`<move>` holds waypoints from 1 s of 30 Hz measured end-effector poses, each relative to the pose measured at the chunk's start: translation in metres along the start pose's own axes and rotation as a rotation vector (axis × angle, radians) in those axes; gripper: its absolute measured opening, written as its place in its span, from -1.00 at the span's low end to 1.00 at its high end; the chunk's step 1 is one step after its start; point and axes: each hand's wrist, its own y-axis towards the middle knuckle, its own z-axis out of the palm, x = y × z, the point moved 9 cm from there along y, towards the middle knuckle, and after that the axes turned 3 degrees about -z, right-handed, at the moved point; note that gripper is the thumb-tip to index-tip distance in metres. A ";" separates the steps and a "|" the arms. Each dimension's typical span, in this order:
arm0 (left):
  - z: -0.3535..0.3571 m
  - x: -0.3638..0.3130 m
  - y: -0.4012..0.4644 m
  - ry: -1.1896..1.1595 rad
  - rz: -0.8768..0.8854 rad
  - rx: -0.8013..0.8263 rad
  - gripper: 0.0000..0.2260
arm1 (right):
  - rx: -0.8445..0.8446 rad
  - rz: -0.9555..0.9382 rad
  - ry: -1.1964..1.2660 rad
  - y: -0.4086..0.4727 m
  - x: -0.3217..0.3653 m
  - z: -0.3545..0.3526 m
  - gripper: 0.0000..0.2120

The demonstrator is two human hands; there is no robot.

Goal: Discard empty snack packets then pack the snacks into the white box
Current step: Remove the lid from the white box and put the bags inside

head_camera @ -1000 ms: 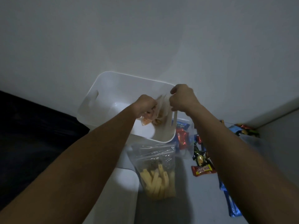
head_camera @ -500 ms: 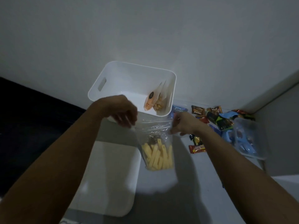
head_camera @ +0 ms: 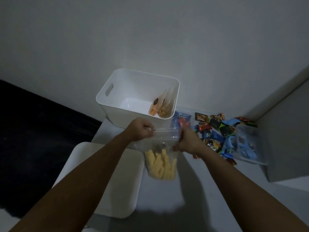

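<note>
**Clear bag of snack sticks held ahead of packing**

Head view: left hand [head_camera: 142, 129] and right hand [head_camera: 184, 143] each pinch the top edge of the clear bag [head_camera: 161, 163], which hangs just in front of the white box [head_camera: 107, 99]. Two pouches [head_camera: 160, 108] stand inside. Judged: packing step; next, lift the bag over the rim.

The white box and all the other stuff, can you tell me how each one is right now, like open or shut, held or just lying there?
White plastic box: open-topped, upright, two small snack pouches leaning inside.
Clear zip bag of yellow sticks: held up by its top edge.
Left hand: grips the bag's top corner.
Right hand: grips the other corner.
Flat white lid: lying off the box.
Wrapped sweets: loose pile.
Clear plastic tub: holds blue packets.
</note>
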 end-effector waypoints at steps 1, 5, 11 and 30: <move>0.003 -0.005 -0.001 0.045 -0.001 0.040 -0.77 | 0.085 0.005 -0.062 -0.005 0.001 0.004 -0.62; 0.020 -0.020 -0.005 0.227 -0.009 0.235 -0.79 | 0.391 0.080 -0.299 -0.024 -0.006 0.017 -0.77; -0.017 -0.057 -0.011 0.208 -0.048 0.213 -0.96 | 0.379 0.088 -0.374 -0.046 0.037 -0.043 -0.85; -0.155 -0.096 0.037 -0.120 -0.231 -0.135 -0.89 | -0.426 -0.100 0.148 0.027 0.159 -0.146 -0.86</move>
